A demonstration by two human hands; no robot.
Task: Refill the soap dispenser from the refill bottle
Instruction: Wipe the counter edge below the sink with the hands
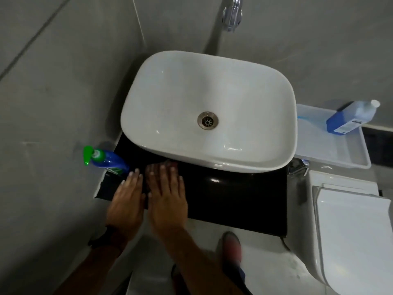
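Presently I rest my left hand [127, 194] and right hand [167, 193] flat, grasping nothing, before the basin [212, 86]; dispenser [106, 161] left, refill bottle [352, 118] right.

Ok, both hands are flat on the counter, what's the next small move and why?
Probably reach the left hand to the dispenser just beside it. Both hands are empty, the right hand too, and the refill bottle sits far off in the tray.

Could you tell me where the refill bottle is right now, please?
In the head view, the refill bottle stands at the far right in the white tray, right of the sink, away from both hands.
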